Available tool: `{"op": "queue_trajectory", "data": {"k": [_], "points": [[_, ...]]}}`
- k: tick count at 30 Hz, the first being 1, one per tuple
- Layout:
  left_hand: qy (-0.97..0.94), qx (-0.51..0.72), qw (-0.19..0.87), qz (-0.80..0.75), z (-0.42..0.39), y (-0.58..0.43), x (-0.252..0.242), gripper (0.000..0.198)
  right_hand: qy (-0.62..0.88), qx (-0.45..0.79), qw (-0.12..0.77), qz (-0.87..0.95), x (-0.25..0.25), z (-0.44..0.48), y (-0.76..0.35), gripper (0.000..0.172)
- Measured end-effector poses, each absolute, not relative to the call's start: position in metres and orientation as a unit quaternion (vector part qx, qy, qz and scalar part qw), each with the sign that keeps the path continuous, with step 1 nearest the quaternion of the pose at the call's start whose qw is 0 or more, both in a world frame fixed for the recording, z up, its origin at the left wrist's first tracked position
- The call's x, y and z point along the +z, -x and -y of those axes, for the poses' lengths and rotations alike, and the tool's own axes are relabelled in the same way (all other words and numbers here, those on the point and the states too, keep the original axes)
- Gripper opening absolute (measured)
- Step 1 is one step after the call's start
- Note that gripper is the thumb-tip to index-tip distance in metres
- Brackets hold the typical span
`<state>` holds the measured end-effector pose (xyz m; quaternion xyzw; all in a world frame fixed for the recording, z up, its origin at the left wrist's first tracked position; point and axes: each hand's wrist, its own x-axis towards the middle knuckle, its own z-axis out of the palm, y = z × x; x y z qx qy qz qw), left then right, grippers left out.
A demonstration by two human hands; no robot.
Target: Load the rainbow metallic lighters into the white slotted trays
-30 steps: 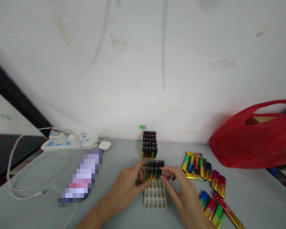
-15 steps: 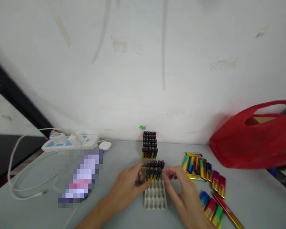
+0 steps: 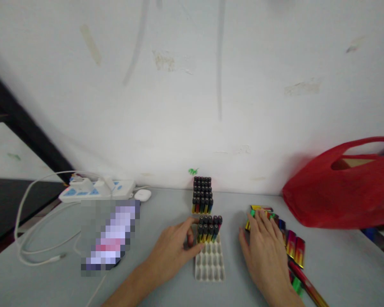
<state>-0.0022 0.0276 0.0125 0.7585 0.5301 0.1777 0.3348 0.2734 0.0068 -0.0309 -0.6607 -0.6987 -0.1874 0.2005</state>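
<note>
Black-topped batteries (image 3: 208, 230) with coloured lower ends stand upright in two rows at the far end of a white slotted tray (image 3: 210, 266). My left hand (image 3: 173, 247) lies along the tray's left side, thumb and forefinger curved round its far left corner beside the batteries. Over on the right, my right hand (image 3: 264, 249) rests palm down with fingers stretched over a group of shiny coloured batteries (image 3: 296, 247) lying on the table. It hides most of them, and whether its fingertips hold one cannot be seen.
Behind the tray stands a full block of upright batteries (image 3: 202, 194) near the wall. A long red-and-gold strip (image 3: 307, 283) lies right of my right hand. A red bag (image 3: 333, 192) sits at the back right. Leftward are a phone (image 3: 115, 234), cables and a power strip (image 3: 115, 189).
My right hand has moved from the tray's right side over to the loose batteries on the right, its fingers now stretched out. My left hand has stayed at the tray.
</note>
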Motion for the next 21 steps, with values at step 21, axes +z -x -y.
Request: {"op": "queue_trajectory", "data": {"k": [21], "points": [[-0.755, 0.179, 0.338, -0.532, -0.027, 0.001, 0.014, 0.036, 0.637, 0.034, 0.249, 0.728, -0.023, 0.002, -0.252, 0.040]]}}
